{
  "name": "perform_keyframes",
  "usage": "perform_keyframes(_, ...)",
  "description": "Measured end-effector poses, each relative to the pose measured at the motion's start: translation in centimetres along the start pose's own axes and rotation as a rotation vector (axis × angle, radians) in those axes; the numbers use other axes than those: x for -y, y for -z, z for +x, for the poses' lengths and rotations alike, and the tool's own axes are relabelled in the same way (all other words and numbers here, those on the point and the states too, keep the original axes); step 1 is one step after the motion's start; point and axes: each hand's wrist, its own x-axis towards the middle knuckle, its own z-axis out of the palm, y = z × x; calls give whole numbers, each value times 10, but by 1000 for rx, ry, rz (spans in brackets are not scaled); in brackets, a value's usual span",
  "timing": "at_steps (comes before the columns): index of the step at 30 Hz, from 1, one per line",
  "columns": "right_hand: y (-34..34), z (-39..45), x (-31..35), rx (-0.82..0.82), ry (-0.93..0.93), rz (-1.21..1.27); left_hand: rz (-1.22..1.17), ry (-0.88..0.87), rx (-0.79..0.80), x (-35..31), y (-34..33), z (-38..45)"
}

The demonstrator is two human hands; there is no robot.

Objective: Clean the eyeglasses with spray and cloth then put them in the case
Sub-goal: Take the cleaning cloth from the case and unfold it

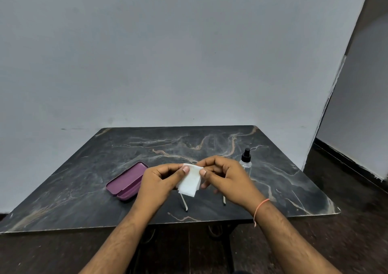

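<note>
Left hand (pixel 159 179) and right hand (pixel 222 175) each pinch the folded white cloth (pixel 189 180) between thumb and fingers, above the dark marbled table (pixel 210 143). Thin-framed eyeglasses (pixel 184 204) lie beneath; only the temple arms show. The open purple case (pixel 126 181) lies left, and the clear black-capped spray bottle (pixel 246 160) stands right.

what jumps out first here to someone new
Both hands, left and right, pinch a white cloth above the table's middle, with eyeglass arms poking out beneath. An open purple case lies left; a spray bottle stands right.
</note>
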Motion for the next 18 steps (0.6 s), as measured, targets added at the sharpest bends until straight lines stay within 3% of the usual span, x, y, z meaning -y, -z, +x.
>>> perform_keyframes(8,-6,-2,-1,-68,-57,178,-88,13,2,-2,-9,-4)
perform_keyframes(13,-22,-3,-4,-79,-93,415,-151,15,-46,1,-21,-4)
perform_keyframes(18,-38,-4,-11,-202,-176,468,-26,-46,-135,19,-17,1)
